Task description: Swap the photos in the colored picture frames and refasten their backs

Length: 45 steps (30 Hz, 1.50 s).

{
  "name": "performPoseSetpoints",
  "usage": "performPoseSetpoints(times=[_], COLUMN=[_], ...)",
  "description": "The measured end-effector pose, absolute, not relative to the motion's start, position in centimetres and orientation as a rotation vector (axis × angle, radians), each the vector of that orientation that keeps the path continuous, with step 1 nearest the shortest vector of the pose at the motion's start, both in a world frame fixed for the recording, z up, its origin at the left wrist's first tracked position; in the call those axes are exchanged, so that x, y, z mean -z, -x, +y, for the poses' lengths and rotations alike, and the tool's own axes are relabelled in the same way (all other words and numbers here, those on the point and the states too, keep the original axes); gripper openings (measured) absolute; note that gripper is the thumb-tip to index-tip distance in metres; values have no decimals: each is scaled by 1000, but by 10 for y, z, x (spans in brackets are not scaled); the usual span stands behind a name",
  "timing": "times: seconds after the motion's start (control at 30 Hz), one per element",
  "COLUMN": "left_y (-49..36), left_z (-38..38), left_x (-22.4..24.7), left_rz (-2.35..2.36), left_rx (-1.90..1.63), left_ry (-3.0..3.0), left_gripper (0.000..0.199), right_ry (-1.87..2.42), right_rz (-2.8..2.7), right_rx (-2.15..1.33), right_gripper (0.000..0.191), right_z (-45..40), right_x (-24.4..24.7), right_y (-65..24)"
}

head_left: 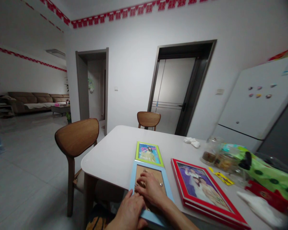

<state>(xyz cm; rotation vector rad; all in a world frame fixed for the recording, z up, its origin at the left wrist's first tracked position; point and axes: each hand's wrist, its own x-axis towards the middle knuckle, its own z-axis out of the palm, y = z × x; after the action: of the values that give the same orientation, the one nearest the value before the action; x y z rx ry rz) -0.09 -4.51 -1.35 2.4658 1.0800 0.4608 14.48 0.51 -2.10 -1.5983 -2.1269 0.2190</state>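
A light blue picture frame (135, 176) lies on the white table (115, 150) with its brown backing board (151, 173) facing up and small metal clips on the board. My left hand (129, 211) grips the frame's lower left edge. My right hand (150, 189) lies across the backing board, its fingers near the clips. A green frame with a picture (148, 153) touches the blue frame's far edge. To the right, close to my right hand, lies a red frame with a picture (201, 188).
Farther right stand a glass jar (210, 150), a green patterned bag (261, 169) and a crumpled white cloth (192, 142). A white refrigerator (252, 99) stands beyond them. Wooden chairs (75, 140) stand at the table's left and far sides.
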Motion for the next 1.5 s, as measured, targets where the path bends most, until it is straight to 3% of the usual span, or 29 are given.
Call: performPoseSetpoints(times=[0.17,0.37,0.5,0.63,0.73,0.87,0.97,1.2,1.37,1.5], left_y=[0,1,1,1,1,0,0,0,-5,-10], left_z=[-46,-44,-41,-42,-42,-39,-39,-41,-44,-43], left_x=[13,25,31,32,34,37,37,39,32,20], left_rz=[1053,1068,1064,1075,1080,1070,1080,1067,1116,1142], left_rx=[-435,-470,-442,-473,-495,-491,-474,-501,-540,-904], left_ry=[-2452,-2452,-2460,-2453,-2459,-2456,-2461,-2467,-2393,-2082], left_gripper=[54,66,64,55,47,57,62,43,60,62], right_ry=[1661,1586,1442,1421,1412,1455,1554,1779,1780,1772], right_rz=[-2036,-2045,-2129,-2245,-2215,-2143,-2067,-1974,-1914,-1895], right_rx=[-157,-333,-656,-830,-755,-644,-565,-325,-279,-240], right_gripper=[12,16,31,25,16,10,20,39,41,37], right_z=[3,0,-23,-44,-49,-46,-46,-43,-37,-34], right_x=[14,6,-4,-9,-5,0,2,6,-3,-21], right_y=[-136,-146,-171,-184,-180,-173,-174,-176,-182,-181])
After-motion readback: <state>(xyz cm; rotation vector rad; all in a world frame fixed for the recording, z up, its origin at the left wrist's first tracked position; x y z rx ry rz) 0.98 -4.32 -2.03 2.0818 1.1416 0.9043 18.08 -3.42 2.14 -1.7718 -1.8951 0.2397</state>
